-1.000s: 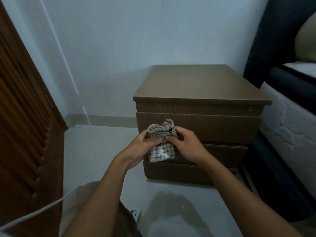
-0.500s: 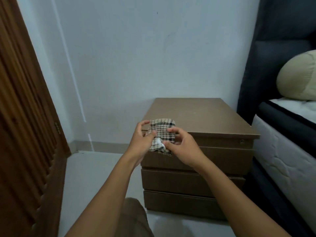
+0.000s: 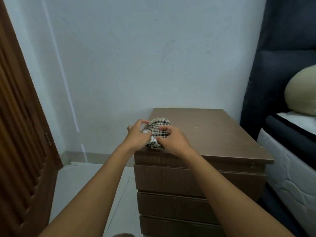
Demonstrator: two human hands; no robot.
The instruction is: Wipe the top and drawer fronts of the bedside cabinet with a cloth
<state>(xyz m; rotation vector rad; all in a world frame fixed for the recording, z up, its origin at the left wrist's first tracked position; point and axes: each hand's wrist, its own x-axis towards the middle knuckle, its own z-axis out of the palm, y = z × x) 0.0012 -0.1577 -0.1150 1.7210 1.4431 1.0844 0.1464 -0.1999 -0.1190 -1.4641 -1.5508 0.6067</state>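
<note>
While bunched, cloth [image 3: 156, 130] | long axis front-to-back | cabinet [image 3: 213, 134] top

In front of you stands a pale blue-grey wall [image 3: 128, 65] with some small dark marks. On your left is a brown louvred wooden door [image 3: 20, 134]. On the right you see a dark padded headboard [image 3: 282, 48], a white mattress [image 3: 290, 168] and a cream pillow [image 3: 302, 93]. The floor [image 3: 85, 182] is light.

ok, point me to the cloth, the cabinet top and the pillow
cloth [image 3: 156, 130], head view, on the checked fabric between the hands
cabinet top [image 3: 213, 132], head view, on the bare brown surface
pillow [image 3: 302, 93], head view, on its cream face
</note>
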